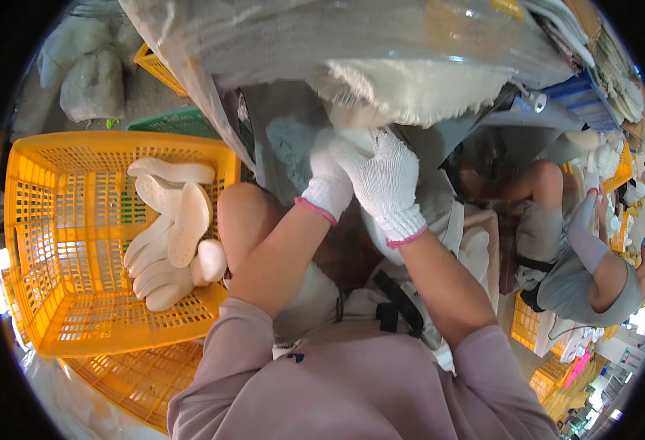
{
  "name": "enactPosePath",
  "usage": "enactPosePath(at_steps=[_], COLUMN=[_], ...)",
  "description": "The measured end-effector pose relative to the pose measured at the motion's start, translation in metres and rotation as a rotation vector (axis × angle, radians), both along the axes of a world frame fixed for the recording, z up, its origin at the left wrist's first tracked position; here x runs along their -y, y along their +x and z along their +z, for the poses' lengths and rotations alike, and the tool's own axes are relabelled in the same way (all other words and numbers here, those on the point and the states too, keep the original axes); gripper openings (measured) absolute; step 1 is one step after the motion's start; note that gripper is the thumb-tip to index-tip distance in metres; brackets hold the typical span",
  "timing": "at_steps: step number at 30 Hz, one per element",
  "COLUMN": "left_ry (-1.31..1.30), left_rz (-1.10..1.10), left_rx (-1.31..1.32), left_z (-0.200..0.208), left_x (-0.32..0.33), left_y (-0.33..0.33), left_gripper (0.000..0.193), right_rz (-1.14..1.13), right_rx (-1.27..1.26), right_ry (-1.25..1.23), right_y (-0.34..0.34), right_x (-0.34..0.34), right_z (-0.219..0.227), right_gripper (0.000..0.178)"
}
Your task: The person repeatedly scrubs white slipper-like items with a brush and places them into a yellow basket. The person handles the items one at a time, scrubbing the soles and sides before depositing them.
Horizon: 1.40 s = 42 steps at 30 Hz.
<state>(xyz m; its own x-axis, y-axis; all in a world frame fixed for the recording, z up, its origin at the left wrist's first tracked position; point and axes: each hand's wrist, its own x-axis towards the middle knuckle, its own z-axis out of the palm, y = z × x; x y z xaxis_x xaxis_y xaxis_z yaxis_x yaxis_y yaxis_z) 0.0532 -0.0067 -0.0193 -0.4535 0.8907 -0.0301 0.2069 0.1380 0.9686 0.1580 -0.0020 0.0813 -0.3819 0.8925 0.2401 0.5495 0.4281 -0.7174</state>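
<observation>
Both my hands wear white knitted gloves with pink cuffs. My left hand [328, 176] and my right hand [383, 182] are raised together in front of me, side by side, closed around a pale cream shoe insole [355, 119] at the edge of a work surface. The insole is mostly hidden behind my gloves. Just above it lies a white fuzzy fabric piece [410, 88] under clear plastic sheeting [322, 37].
A yellow plastic crate [51, 242] at my left holds several white insoles [172, 235]. More yellow and green crates [176, 121] stand around it. Another seated person [594, 271] in white gloves works at my right. Grey sacks [91, 81] lie at far left.
</observation>
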Motion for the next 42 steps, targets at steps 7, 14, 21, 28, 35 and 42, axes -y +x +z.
enactPosePath(at_steps=[7, 14, 21, 28, 35, 42], left_ry=[0.676, 0.328, 0.258, 0.465, 0.360, 0.263], left_rz=[-0.340, -0.066, 0.150, 0.034, 0.078, 0.095], left_rx=[1.568, 1.813, 1.615, 0.254, 1.512, 1.337], left_z=[0.012, 0.030, 0.024, -0.011, 0.027, 0.045], left_x=[0.009, -0.013, -0.006, -0.049, 0.017, 0.005], left_y=[0.013, 0.006, 0.020, -0.010, 0.046, 0.022], left_gripper=[0.033, 0.055, 0.058, 0.065, 0.075, 0.055], right_rz=[0.274, 0.349, 0.448, 0.485, 0.149, -0.105], right_rx=[-0.061, 0.014, 0.323, 0.503, 0.241, -0.378], right_ry=[0.009, -0.386, -0.292, 0.140, -0.280, -0.712], right_y=[0.031, 0.032, 0.037, 0.004, 0.144, 0.117], right_x=[0.004, 0.010, 0.027, -0.010, 0.080, 0.062], right_z=[0.028, 0.069, 0.097, 0.086, 0.048, 0.031], right_gripper=[0.046, 0.049, 0.040, 0.023, 0.051, 0.063])
